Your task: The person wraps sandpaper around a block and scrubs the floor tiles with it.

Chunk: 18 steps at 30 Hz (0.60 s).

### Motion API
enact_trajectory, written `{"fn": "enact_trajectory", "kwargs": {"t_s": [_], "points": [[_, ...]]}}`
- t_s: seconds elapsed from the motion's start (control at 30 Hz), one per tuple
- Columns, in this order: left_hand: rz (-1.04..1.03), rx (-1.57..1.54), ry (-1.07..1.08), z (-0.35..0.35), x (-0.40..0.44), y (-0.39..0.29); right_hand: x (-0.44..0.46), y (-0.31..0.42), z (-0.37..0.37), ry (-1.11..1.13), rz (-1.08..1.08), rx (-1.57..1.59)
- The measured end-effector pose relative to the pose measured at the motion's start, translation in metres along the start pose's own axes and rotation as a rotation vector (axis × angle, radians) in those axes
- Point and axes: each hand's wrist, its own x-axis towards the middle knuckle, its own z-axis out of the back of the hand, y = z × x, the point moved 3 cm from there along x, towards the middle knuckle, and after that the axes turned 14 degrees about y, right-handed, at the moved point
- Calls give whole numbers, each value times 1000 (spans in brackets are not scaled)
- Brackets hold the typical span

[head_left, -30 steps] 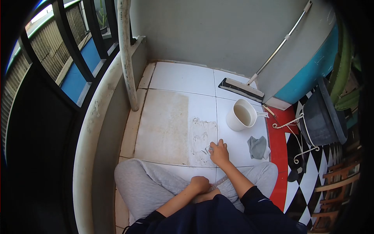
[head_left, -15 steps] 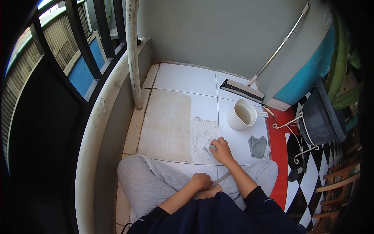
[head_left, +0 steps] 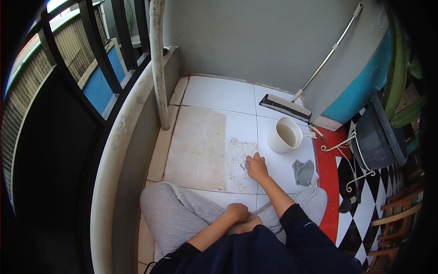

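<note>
My right hand (head_left: 257,167) is pressed to the floor tile with its fingers closed around a small grey pad (head_left: 247,165), mostly covered by the fingers. Under and around it is a strip of tile smeared with dark, crumbly residue (head_left: 239,146). A yellowish, stained tile area (head_left: 196,146) lies to the left of that strip. My left hand (head_left: 237,213) rests in my lap by my bare foot (head_left: 246,225), its fingers curled; what they hold, if anything, is hidden. To the right of my right hand stand a white dipper of cloudy water (head_left: 285,135) and a crumpled grey cloth (head_left: 303,172).
A floor squeegee (head_left: 285,107) leans against the grey wall (head_left: 228,41). On the right, a potted plant (head_left: 378,132) sits on a white metal stand beside red and checkered tiles. A pipe (head_left: 159,68), low wall and black railing (head_left: 98,50) border the left.
My right hand has slid a little up and away from me along the smeared strip, still gripping the pad. My left hand stays in place. The whole view has shifted slightly.
</note>
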Motion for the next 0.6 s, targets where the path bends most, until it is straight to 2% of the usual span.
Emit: {"fn": "enact_trajectory", "kwargs": {"t_s": [0.13, 0.2, 0.23, 0.3, 0.33, 0.37, 0.43, 0.47, 0.53, 0.6], "points": [[-32, 12, 14, 4, -1, -1, -36, -11, -6, 78, 98, 19], [-39, 18, 20, 5, -1, -2, -47, -26, -6, 99, 56, 302], [-41, 18, 25, 4, -1, -2, -50, -29, -5, 95, 49, 306], [-55, 2, 0, 1, 1, 1, -57, -43, -9, 99, -103, 1187], [-70, -18, -31, 0, 2, 2, -62, -45, -8, 99, -71, 1367], [-75, -4, -28, -2, 4, 3, -67, -47, -8, 83, -74, 1372], [-77, 1, -107, -1, 6, 4, -79, -42, -8, 85, -175, 1790], [-84, 18, -106, 0, 8, 4, -79, -44, -14, 50, -135, 1863], [-46, -145, -319, 7, 7, 6, -84, -40, -20, -21, -138, 1947], [-68, -208, -381, 11, 8, 8, -86, -38, -30, -94, -161, 2044]]}}
